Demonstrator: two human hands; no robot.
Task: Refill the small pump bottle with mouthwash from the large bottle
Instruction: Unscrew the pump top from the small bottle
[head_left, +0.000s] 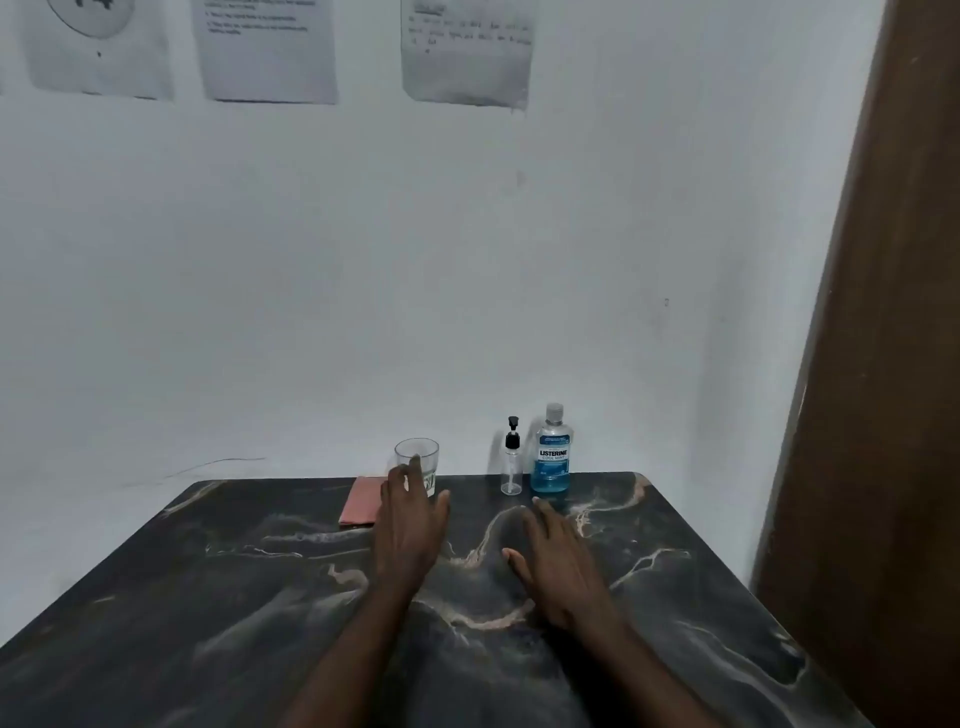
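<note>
A pale wall (363, 260) is filling most of the view, with a brown wooden panel (893, 364) running down its right side and three printed sheets (467, 57) hanging along the top. Below, a dark marbled surface (675, 597) is stretching out from the wall towards the person.

Both bare forearms are reaching forward over the surface. The left hand (410, 525) is lying flat with straight fingers, grasping nothing; its fingertips are overlapping the base of the drinking glass, and whether they are touching it cannot be told. The right hand (558, 561) is also released, fingers straight and slightly spread, pointing towards the two bottles and stopping short of them.

A pink folded cloth (361, 501) is lying at the far edge, just left of the left hand. The large bottle (553, 457), capped and holding blue mouthwash, is standing upright at the far edge near the wall. The clear drinking glass (418, 460) is standing upright, well to the left of the bottles. The small pump bottle (511, 467), clear with a black pump top, is standing upright just left of the large bottle.
</note>
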